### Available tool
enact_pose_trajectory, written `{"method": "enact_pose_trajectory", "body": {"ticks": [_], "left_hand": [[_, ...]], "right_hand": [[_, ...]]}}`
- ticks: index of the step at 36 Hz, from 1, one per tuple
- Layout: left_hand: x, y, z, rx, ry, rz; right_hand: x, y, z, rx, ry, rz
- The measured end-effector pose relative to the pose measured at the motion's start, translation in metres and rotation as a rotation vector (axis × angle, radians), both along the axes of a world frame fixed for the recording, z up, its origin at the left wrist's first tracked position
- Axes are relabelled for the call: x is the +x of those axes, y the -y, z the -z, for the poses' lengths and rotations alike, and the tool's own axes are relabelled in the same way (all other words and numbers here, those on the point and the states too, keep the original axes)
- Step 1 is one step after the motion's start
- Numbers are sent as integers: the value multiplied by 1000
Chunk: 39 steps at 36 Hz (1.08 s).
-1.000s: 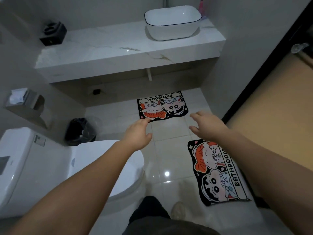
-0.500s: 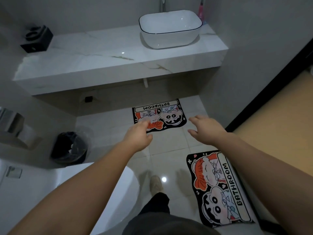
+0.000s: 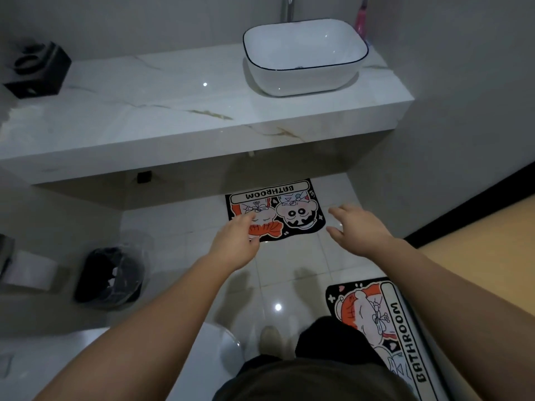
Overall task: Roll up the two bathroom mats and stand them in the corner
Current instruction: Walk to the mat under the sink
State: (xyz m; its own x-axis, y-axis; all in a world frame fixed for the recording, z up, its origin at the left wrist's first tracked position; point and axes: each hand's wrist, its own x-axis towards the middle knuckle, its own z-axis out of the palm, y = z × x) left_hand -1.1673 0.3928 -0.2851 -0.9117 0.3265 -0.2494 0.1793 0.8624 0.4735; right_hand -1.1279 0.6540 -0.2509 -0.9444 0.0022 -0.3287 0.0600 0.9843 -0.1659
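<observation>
Two black cartoon mats printed BATHROOM lie flat on the white tiled floor. The far mat (image 3: 292, 211) sits partly under the marble counter. The near mat (image 3: 385, 328) lies at the lower right by the doorway, partly hidden behind my leg. Both arms reach forward above the floor. My left hand (image 3: 236, 244) hovers over the far mat's near left corner, fingers loosely apart, holding nothing. My right hand (image 3: 357, 227) hangs just right of that mat's near right corner, fingers spread and empty.
A marble counter (image 3: 179, 111) with a white basin (image 3: 304, 56) overhangs the far mat. A black bin (image 3: 111, 274) stands at the left by the white toilet (image 3: 202, 354). A black holder (image 3: 37, 69) sits on the counter. The dark door frame (image 3: 469, 204) runs along the right.
I have stepped forward, so the counter and far mat look closer and the toilet has slid down out of frame. Both hands stay open and have moved over the far mat's near edge.
</observation>
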Motion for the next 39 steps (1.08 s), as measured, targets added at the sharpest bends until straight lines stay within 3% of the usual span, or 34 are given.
{"method": "enact_pose_trajectory", "body": {"ticks": [25,39], "left_hand": [[-171,-77,20,-39,123,-149],[-214,-53,31,-75,191,-260]], "right_hand": [[-228,-81,48,-31,119,-166],[-304,-50,86,-43,191,-353]]}}
